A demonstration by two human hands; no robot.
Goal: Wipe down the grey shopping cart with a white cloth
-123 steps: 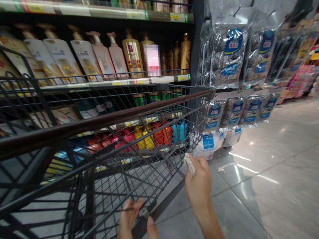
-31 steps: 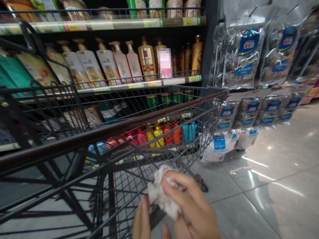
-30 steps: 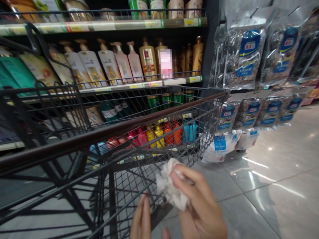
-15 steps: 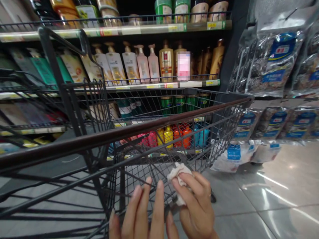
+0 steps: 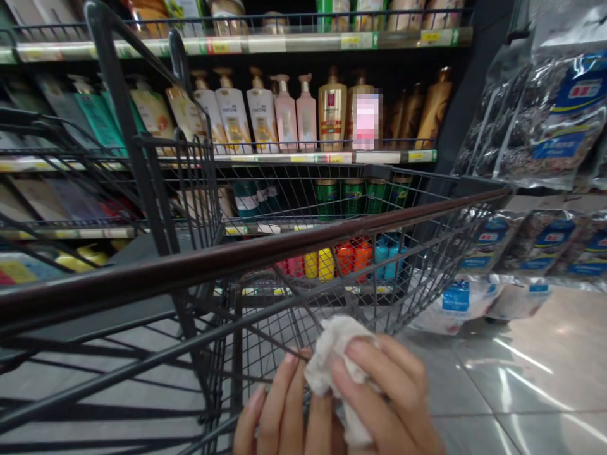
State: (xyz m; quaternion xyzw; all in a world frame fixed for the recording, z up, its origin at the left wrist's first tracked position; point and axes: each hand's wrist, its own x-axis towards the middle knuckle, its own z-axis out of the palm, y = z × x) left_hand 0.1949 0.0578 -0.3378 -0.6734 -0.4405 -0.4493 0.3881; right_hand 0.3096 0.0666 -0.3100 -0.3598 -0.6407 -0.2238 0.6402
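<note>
A crumpled white tissue (image 5: pixel 341 357) is pinched in my right hand (image 5: pixel 386 392) at the lower middle of the view. The tissue touches the fingers of my left hand (image 5: pixel 284 404), which point upward and lie slightly apart, with nothing held in them. Both hands are close together in front of the side of a dark wire shopping cart (image 5: pixel 279 240), below its brown top rail.
Behind the cart stand shelves (image 5: pixel 284 43) with pump bottles (image 5: pixel 232 114), jars and colourful bottles. Silvery bags with blue labels (image 5: pixel 552 240) hang at the right above a shiny tiled floor (image 5: pixel 531 379).
My hands have come together, the tissue now meeting my left fingers. The left fingers have moved right and closer to each other. The shelves and cart have shifted somewhat right in view.
</note>
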